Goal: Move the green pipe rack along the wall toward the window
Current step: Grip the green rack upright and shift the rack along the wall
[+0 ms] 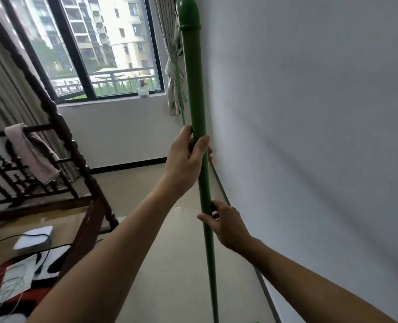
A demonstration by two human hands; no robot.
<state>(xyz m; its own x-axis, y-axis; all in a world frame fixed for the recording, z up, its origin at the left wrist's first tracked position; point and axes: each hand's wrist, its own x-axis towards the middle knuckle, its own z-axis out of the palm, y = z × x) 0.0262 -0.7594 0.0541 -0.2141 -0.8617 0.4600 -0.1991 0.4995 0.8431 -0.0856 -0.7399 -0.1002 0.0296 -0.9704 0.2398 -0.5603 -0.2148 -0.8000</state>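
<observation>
The green pipe rack (194, 78) shows as one tall upright post right in front of me, close to the white wall (309, 113). An elbow joint caps its top. My left hand (186, 159) grips the post at mid height. My right hand (228, 226) grips it lower down, from the wall side. A second thin green post of the rack shows far behind, by the curtain. The rack's foot is out of view. The window (95, 47) lies ahead at the far end of the wall.
A tied curtain (174, 87) hangs in the corner beside the window. A dark wooden bed frame (60, 141) with a towel over its rail stands on the left. Papers, cables and a white box lie at bottom left. Tiled floor (146, 194) runs along the wall.
</observation>
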